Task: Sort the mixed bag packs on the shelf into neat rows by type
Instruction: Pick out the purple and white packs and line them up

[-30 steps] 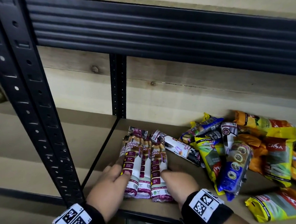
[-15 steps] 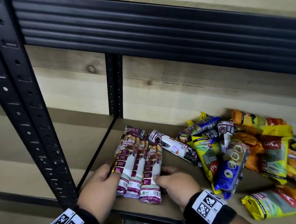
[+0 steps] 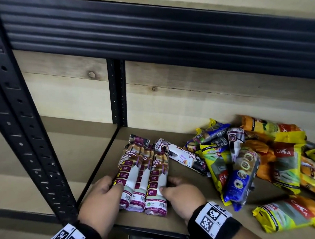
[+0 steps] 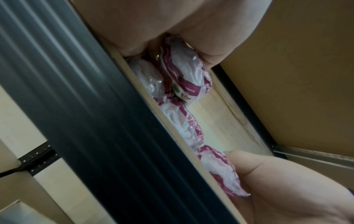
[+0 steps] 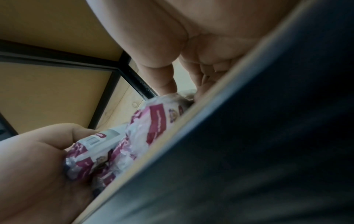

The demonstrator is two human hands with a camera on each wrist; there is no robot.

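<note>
Shop stockroom — metal shelving (image 3: 157,31), bag packs (image 3: 241,169)

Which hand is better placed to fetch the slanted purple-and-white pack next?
Right, probably: the right hand lies just before the slanted pack; the left hand holds the far side of the three-pack row.

Counting three purple draw-string packs (image 3: 143,173) side by side, plus one slanted pack (image 3: 178,155) behind, two blue packs (image 3: 239,180), at least four yellow packs (image 3: 285,168), pile's jumbled.
</note>
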